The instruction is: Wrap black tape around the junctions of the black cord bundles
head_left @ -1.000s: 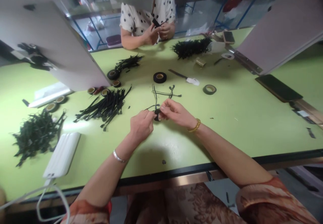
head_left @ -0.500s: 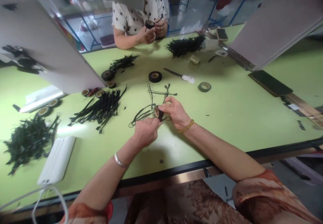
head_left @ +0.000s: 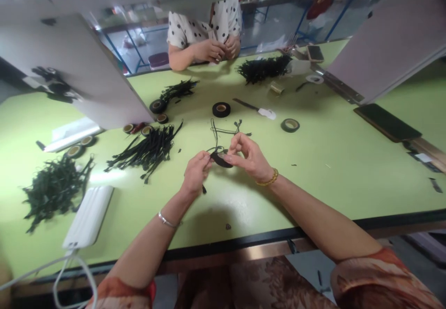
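Note:
My right hand (head_left: 250, 159) grips a roll of black tape (head_left: 222, 161), tilted so its dark outer face shows. My left hand (head_left: 195, 173) is closed in a pinch at the roll's left side, on a thin black cable (head_left: 204, 189) whose end hangs below the fingers. The exact spot where tape and cable meet is hidden by the fingertips. Just beyond the hands, several loose thin black cables (head_left: 214, 134) with small plugs lie on the green table (head_left: 313, 183).
At left lie a bundle of black cables (head_left: 148, 150), a tangled pile (head_left: 52, 190) and a white power strip (head_left: 88, 216). Ahead are black tape rolls (head_left: 221, 109), a grey-green roll (head_left: 290, 125) and a blade (head_left: 245, 104). Across the table, a co-worker's hands (head_left: 219, 50) work.
The tape roll has turned from showing its core to lying tilted. My left hand has shifted up and left, and a cable end now hangs below it. The co-worker's tape roll is no longer visible.

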Action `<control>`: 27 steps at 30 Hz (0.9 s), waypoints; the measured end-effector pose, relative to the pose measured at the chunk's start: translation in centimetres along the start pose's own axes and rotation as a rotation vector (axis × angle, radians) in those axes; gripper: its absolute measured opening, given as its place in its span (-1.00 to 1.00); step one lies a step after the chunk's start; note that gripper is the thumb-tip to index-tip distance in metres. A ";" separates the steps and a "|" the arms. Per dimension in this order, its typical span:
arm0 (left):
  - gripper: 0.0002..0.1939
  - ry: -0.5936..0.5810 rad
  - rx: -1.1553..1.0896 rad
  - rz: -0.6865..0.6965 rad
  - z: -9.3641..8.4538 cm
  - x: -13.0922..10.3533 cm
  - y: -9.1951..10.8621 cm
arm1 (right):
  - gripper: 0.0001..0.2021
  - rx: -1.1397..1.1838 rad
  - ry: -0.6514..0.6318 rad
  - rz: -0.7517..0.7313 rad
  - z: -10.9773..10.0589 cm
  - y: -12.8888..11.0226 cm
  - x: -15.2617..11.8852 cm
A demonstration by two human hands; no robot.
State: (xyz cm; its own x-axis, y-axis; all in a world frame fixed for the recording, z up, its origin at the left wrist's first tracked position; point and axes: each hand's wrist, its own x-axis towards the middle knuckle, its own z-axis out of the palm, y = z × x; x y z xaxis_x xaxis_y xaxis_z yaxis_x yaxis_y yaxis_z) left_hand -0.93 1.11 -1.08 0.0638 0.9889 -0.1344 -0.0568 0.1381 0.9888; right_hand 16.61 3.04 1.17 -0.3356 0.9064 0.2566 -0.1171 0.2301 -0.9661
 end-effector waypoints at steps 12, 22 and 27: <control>-0.73 -0.067 0.807 0.510 -0.7 -0.5 -0.5 | -0.57 -0.114 0.014 0.303 0.3 0.2 0.4; -0.69 -0.137 1.241 0.520 0.4 -0.9 -0.5 | -0.52 0.304 0.239 0.305 1.4 0.9 0.2; -0.72 -0.037 1.005 0.275 0.3 -0.7 -0.1 | -0.53 0.326 0.192 0.138 1.0 -0.4 0.0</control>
State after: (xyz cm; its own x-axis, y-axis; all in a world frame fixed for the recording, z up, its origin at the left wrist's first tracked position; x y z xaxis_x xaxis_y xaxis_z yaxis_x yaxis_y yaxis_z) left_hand -0.66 0.37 -1.08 0.2060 0.9745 0.0887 0.7808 -0.2183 0.5855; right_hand 15.69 2.61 1.55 -0.1917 0.9778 0.0846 -0.3842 0.0046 -0.9232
